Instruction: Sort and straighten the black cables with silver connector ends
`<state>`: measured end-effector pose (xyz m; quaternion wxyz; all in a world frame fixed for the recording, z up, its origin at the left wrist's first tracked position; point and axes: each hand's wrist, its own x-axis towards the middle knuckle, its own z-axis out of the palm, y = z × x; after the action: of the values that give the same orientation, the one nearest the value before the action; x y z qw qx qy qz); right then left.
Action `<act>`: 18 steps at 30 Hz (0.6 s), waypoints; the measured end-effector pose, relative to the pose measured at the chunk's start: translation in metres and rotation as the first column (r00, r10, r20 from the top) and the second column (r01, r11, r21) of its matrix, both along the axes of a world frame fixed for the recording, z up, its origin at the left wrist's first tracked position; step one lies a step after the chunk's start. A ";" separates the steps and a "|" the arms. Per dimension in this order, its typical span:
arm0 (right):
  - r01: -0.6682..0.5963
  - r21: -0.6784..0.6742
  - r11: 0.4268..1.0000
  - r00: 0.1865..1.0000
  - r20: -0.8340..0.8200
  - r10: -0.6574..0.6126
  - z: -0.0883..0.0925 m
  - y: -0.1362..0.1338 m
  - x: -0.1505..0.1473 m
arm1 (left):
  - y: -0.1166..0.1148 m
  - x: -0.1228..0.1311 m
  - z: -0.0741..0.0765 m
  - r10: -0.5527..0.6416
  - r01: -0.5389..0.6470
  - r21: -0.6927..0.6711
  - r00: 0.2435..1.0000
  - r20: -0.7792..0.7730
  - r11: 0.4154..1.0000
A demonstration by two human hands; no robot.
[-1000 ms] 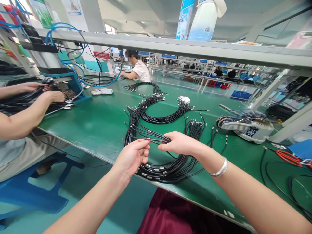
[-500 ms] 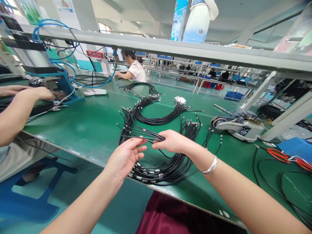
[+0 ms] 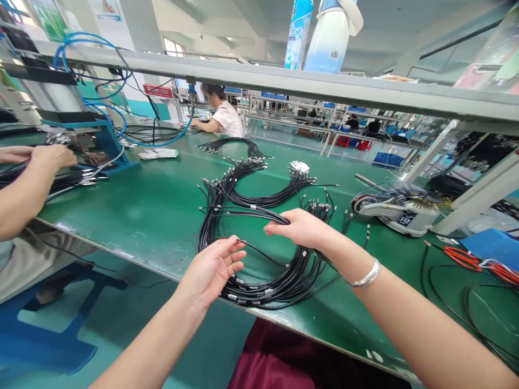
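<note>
Black cables with silver metal ends lie in a curved bundle [image 3: 279, 289] on the green table, close to its front edge. My right hand [image 3: 302, 227], above the bundle, is closed around a few black cables [image 3: 243, 210] that stretch off to the left. My left hand [image 3: 217, 265] is lower and to the left, thumb and forefinger pinching a single black cable [image 3: 261, 251]; its other fingers are loosely curled. Behind my hands another curved cable bundle [image 3: 259, 201] lies on the table. The cable ends inside my right hand are hidden.
A white tape dispenser [image 3: 399, 213] stands at the right, near orange cable [image 3: 462, 258]. A shelf beam [image 3: 259, 75] crosses above the table. At the left, a co-worker's hands [image 3: 52, 156] are beside a press [image 3: 68, 119]. A white glove [image 3: 158, 154] lies farther back.
My right hand has moved right with its cables, away from my left hand. A single cable now runs separately from my left fingertips. The co-worker's hand at the left has shifted slightly left.
</note>
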<state>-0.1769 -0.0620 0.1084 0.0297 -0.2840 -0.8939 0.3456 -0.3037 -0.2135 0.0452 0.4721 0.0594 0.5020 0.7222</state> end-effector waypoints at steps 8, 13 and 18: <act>-0.307 -0.295 0.905 0.952 -0.102 0.290 -0.024 -0.021 -0.020 | -0.005 -0.020 0.010 -0.238 0.212 -0.121 0.929 -0.283 0.970; -0.227 -0.152 0.962 0.973 0.011 0.232 -0.019 -0.018 -0.016 | -0.037 -0.045 0.011 -0.438 0.125 -0.429 0.434 -0.787 0.894; -0.208 -0.378 0.902 0.971 0.028 0.236 -0.026 -0.029 -0.022 | -0.042 -0.043 -0.006 -0.520 0.150 -0.536 -0.133 -0.844 0.831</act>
<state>-0.1994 -0.0906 0.0824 -0.0968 -0.1931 -0.8389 0.4995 -0.3462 -0.2559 0.0389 0.1453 0.6172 0.7365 0.2357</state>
